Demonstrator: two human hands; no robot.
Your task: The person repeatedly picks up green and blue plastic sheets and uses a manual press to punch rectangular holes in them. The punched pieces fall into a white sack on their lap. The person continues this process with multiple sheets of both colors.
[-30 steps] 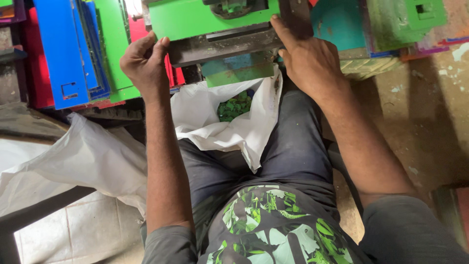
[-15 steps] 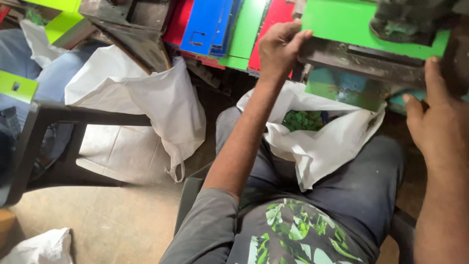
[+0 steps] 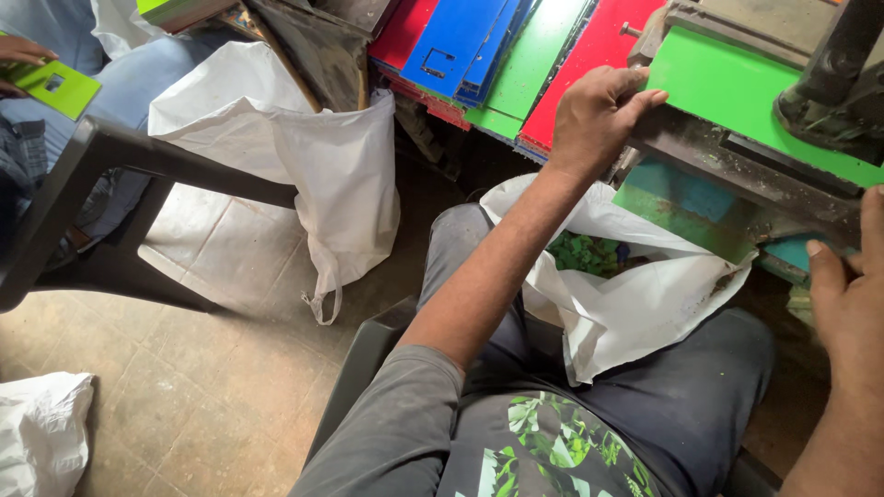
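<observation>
The white bag (image 3: 635,304) of green scraps lies open in the lap; the right hand (image 3: 852,304) rests flat near the press (image 3: 737,166); the left hand (image 3: 594,115) grips the green sheet (image 3: 737,92), which wants squaring against the bed.

A small workshop: grimy metal press machine (image 3: 810,110), stacked red, blue and green plastic sheets (image 3: 488,55), white scrap sacks (image 3: 304,156).

Flat green sheet (image 3: 737,87) lies on the press bed; left edge gripped.
</observation>
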